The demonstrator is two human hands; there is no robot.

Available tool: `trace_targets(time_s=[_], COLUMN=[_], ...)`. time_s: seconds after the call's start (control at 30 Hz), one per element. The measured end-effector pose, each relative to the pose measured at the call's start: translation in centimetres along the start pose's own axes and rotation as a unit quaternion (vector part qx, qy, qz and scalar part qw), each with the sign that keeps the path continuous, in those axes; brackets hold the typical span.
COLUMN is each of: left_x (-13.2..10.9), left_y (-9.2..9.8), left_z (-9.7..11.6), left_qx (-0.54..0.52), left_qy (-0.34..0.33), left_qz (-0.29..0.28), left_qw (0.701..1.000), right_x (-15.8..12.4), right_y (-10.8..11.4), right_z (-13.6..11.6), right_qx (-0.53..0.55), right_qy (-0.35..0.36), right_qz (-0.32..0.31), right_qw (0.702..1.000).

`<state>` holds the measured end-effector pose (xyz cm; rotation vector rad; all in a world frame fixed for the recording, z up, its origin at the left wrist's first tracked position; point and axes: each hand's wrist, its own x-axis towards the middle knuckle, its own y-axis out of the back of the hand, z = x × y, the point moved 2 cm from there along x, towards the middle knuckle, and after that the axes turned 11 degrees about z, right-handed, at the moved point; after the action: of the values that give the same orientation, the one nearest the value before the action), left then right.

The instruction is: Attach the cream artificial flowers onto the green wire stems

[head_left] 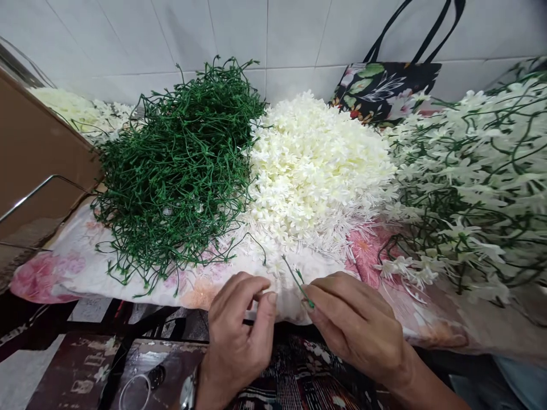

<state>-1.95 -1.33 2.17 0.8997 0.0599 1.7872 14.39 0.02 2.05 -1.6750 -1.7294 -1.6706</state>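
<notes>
My right hand [356, 324] pinches a short green artificial flower stem [294, 274] between thumb and fingertips, its thin end pointing up and to the left. My left hand [243, 330] is just left of it, fingers curled and thumb tip close to the index fingertip; anything between them is too small or hidden to make out. Beyond the left hand lies a tangled heap of green plastic stems [179, 165]. Straight ahead is a mound of loose creamy-white fabric blossoms [316, 165]. To the right are white flowers fixed on green stems [478, 188].
A floral cloth [55, 276] covers the work surface. At the left stands a brown cardboard box [38, 136], with more pale blossoms [85, 111] behind it. A black floral bag [384, 88] leans on the tiled wall [239, 34]. A clear ring-shaped item [134, 393] sits below.
</notes>
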Motion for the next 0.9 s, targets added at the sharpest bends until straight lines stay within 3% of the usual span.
trace_targets(time_s=[0.07, 0.13, 0.27, 0.37, 0.43, 0.5, 0.6, 0.8, 0.9], left_x=[0.0, -0.2, -0.5, -0.4, -0.1, 0.2, 0.5, 0.4, 0.0], left_y=[-0.4, -1.0, -1.9, -1.9, -1.8, -1.9, -2.2, -2.5, -1.9], left_z=[-0.4, -0.8, -1.4, -1.4, -1.3, -1.2, -1.2, -1.5, -1.8], left_qx=[-0.097, -0.178, -0.269, -0.308, -0.322, -0.331, -0.332, -0.309, -0.259], left_qy=[0.150, 0.282, 0.407, 0.435, 0.441, 0.447, 0.461, 0.440, 0.400], left_qz=[-0.069, -0.102, -0.058, -0.030, -0.015, -0.004, -0.005, 0.004, 0.013], left_qw=[0.981, 0.937, 0.871, 0.845, 0.838, 0.831, 0.823, 0.843, 0.879], right_x=[0.1, 0.2, 0.1, -0.3, -0.5, -0.5, 0.0, 1.1, 1.0], right_y=[-0.1, -0.5, -1.4, -1.2, -0.5, 0.4, 1.0, -0.7, -1.4], right_z=[-0.2, -0.5, -1.0, -0.6, 0.4, 1.9, 4.3, 5.8, 5.8], right_qx=[-0.028, -0.027, -0.011, -0.015, -0.030, -0.073, -0.175, -0.334, -0.355], right_qy=[0.049, 0.082, 0.101, 0.067, 0.024, -0.019, -0.078, -0.092, -0.086], right_qz=[-0.027, -0.058, -0.105, -0.106, -0.069, -0.020, -0.009, -0.055, -0.058], right_qw=[0.998, 0.995, 0.989, 0.992, 0.997, 0.997, 0.981, 0.936, 0.929])
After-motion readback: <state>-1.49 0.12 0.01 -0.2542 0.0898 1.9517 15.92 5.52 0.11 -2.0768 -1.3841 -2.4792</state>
